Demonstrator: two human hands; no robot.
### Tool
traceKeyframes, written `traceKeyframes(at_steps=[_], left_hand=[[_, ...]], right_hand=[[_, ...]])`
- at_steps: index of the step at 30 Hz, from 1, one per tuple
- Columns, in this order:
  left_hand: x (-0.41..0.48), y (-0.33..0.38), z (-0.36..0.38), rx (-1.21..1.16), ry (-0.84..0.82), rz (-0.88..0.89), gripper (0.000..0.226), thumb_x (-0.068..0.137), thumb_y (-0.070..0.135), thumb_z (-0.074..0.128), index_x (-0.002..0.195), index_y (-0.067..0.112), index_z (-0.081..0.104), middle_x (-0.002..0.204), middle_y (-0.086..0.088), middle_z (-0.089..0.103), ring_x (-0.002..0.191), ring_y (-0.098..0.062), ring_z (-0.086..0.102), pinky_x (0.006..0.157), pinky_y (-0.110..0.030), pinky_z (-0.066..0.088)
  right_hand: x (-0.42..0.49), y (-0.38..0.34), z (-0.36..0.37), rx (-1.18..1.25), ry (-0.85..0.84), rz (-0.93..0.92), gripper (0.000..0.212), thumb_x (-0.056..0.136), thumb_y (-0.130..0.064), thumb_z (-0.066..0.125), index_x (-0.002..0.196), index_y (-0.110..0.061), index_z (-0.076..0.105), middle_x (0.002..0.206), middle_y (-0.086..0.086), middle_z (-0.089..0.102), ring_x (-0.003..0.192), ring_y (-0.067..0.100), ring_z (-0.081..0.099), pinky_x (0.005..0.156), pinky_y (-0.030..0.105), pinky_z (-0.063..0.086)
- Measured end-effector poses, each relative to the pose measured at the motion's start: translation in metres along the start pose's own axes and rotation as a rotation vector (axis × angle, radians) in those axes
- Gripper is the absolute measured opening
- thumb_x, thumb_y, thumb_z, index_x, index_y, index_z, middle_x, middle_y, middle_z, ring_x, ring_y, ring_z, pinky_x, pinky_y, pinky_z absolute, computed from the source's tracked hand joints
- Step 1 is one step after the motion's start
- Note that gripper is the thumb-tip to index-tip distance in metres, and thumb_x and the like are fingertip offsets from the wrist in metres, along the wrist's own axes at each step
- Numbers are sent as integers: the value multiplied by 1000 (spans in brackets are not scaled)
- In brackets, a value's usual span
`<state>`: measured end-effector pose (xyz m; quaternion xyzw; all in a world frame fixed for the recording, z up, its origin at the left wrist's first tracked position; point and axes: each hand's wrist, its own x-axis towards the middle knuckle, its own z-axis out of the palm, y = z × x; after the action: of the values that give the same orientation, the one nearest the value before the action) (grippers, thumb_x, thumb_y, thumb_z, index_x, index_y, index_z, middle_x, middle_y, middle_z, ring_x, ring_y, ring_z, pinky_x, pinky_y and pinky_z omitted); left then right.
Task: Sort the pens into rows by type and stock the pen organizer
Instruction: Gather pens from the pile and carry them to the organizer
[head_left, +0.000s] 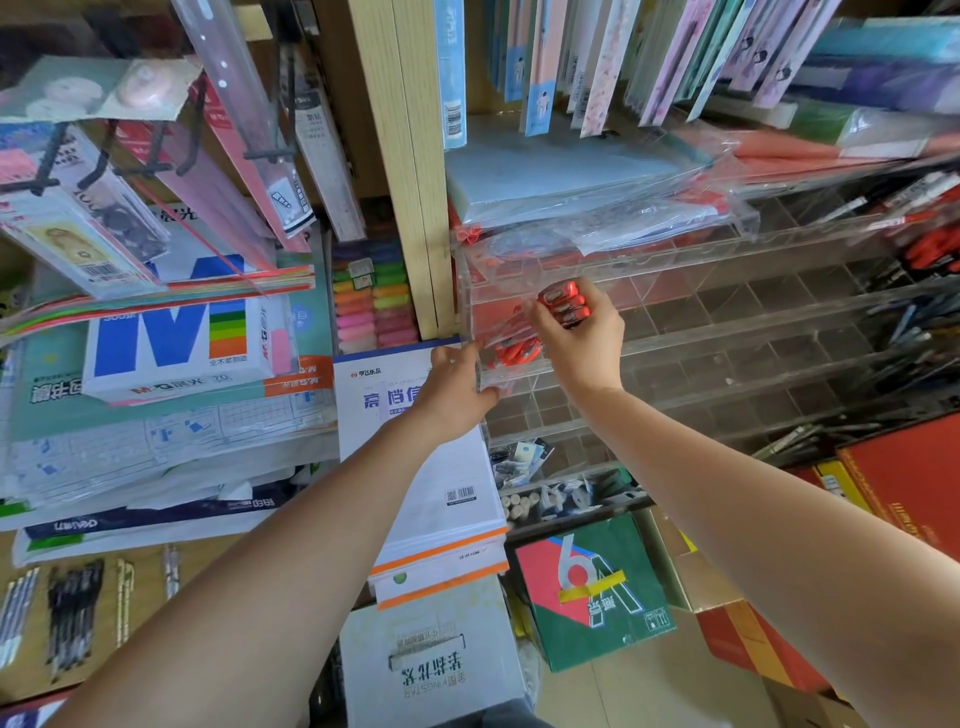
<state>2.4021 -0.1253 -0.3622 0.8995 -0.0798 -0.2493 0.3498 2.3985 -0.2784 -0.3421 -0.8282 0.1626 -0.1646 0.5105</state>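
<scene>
Forearms are reaching up from below. Left hand (457, 382) is bracing the pen organizer (727, 332) at its left front corner, fingers curling round the edge. Right hand (582, 338) is gripping a bundle of red pens (563, 304) at the left-end compartment. Risk: grip easing early, bundle fanning, pens dropping into neighbouring cells and mixing types. Pens are lying parallel, long axis slanting, upper ends pointing up-right toward the shelf, lower ends seemingly entering the cell.

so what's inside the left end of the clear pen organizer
Loose red pens lie in a left compartment of the organizer; compartments beside it look empty. The right hand, gripping a red pen bundle, covers part of that compartment, so the count is hidden.
</scene>
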Motion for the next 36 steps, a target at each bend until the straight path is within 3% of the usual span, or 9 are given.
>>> traceKeyframes(at_steps=[4, 10, 14, 19, 22, 26, 29, 32, 36], left_hand=[[-1, -2, 0, -6, 8, -7, 64, 94, 25, 58, 148, 22, 23, 134, -12, 27, 120, -28, 43, 103, -30, 33], [-2, 0, 0, -13, 1, 25, 67, 94, 23, 58, 150, 29, 22, 134, -12, 27, 120, -30, 43, 104, -31, 33], [0, 4, 1, -19, -1, 40, 66, 93, 22, 58, 150, 28, 24, 135, -13, 25, 127, -26, 38, 107, -29, 29], [4, 2, 2, -23, 17, 43, 63, 93, 25, 59, 148, 26, 28, 134, -12, 26, 129, -26, 36, 108, -31, 29], [5, 3, 3, -18, 12, 36, 63, 93, 25, 58, 148, 26, 28, 134, -12, 26, 129, -27, 36, 108, -32, 29], [6, 6, 5, 11, 17, 37, 63, 93, 25, 57, 148, 27, 26, 135, -11, 26, 127, -27, 39, 107, -33, 32], [5, 11, 3, 24, 49, 47, 59, 94, 22, 56, 146, 23, 30, 135, -12, 26, 125, -28, 41, 103, -32, 35], [5, 12, 1, 74, 115, 50, 53, 93, 20, 55, 141, 16, 35, 135, -11, 28, 119, -29, 46, 95, -33, 40], [5, 12, 0, 91, 171, 83, 50, 92, 17, 56, 138, 14, 36, 135, -10, 29, 111, -30, 52, 90, -37, 46]], right_hand=[[-2, 5, 1, 24, -168, 119, 16, 81, -24, 76, 87, -14, 64, 73, 0, 68, 60, 13, 64, 55, 28, 54], [5, 1, -3, -4, -176, 168, 11, 81, -18, 74, 77, -17, 64, 67, 2, 67, 51, 9, 60, 49, 22, 50], [6, -1, -2, 9, -232, 182, 15, 80, -17, 75, 75, -22, 62, 69, 3, 68, 53, 10, 63, 52, 25, 53], [1, 3, -5, 133, -161, 113, 22, 82, -23, 75, 99, -15, 63, 83, 3, 69, 68, 15, 69, 59, 27, 58], [-3, 10, -10, 155, -129, 63, 16, 84, -23, 73, 95, -17, 63, 83, 6, 69, 74, 20, 70, 65, 33, 60], [-7, 17, -9, 148, -269, 94, 18, 81, -19, 76, 97, -14, 68, 82, 9, 72, 72, 19, 72, 72, 36, 60], [-6, 16, -7, 158, -245, 70, 23, 81, -19, 76, 103, -14, 67, 87, 8, 72, 79, 19, 72, 74, 38, 60], [-4, 14, -11, 236, -159, 74, 13, 84, -15, 73, 94, -14, 66, 83, 12, 72, 75, 21, 72, 72, 40, 60], [-4, 12, -9, 175, -198, 50, 8, 81, -16, 76, 85, -16, 69, 74, 2, 71, 67, 15, 71, 69, 33, 60]])
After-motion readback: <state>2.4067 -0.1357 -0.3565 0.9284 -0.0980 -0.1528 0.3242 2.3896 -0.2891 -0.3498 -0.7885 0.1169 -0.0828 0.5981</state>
